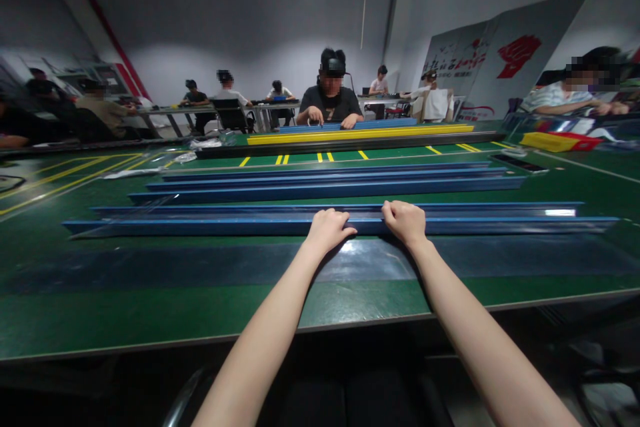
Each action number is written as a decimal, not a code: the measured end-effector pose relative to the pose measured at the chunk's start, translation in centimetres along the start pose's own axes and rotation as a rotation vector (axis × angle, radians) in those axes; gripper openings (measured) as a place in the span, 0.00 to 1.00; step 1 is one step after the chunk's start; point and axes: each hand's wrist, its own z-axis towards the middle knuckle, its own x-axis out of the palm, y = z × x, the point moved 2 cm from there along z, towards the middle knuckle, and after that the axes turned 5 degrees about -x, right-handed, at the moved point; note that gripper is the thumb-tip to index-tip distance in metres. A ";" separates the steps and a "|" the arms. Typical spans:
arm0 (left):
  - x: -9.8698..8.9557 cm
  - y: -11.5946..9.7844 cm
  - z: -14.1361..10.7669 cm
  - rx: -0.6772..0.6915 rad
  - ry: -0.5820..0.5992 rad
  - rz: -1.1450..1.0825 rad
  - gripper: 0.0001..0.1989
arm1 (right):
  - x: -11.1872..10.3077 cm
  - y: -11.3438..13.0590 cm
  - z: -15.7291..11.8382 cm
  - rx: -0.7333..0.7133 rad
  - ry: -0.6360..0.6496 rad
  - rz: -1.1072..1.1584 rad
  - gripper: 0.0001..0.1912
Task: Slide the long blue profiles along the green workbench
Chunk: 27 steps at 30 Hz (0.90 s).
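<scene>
A long blue channel [240,227] lies across the green table in front of me. My left hand [330,229] rests on its near edge, fingers over the rim and thumb against the near side, so it grips the channel. To the right, my right hand [406,220] is curled into a fist over the same channel; what lies inside its fingers is hidden. A long clear plastic strip [200,265] lies flat on the table between the channel and the front edge, passing under my wrists.
More blue channels [320,188] lie parallel behind. Farther back are a black bar [350,145], a yellow bar [360,135] and a person [331,103] handling a blue piece. A phone [519,163] and a yellow-red tray [559,141] are at the right.
</scene>
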 end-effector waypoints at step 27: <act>0.2 0.3 0.2 -0.078 0.002 -0.039 0.19 | 0.1 0.0 0.0 -0.036 -0.005 0.006 0.23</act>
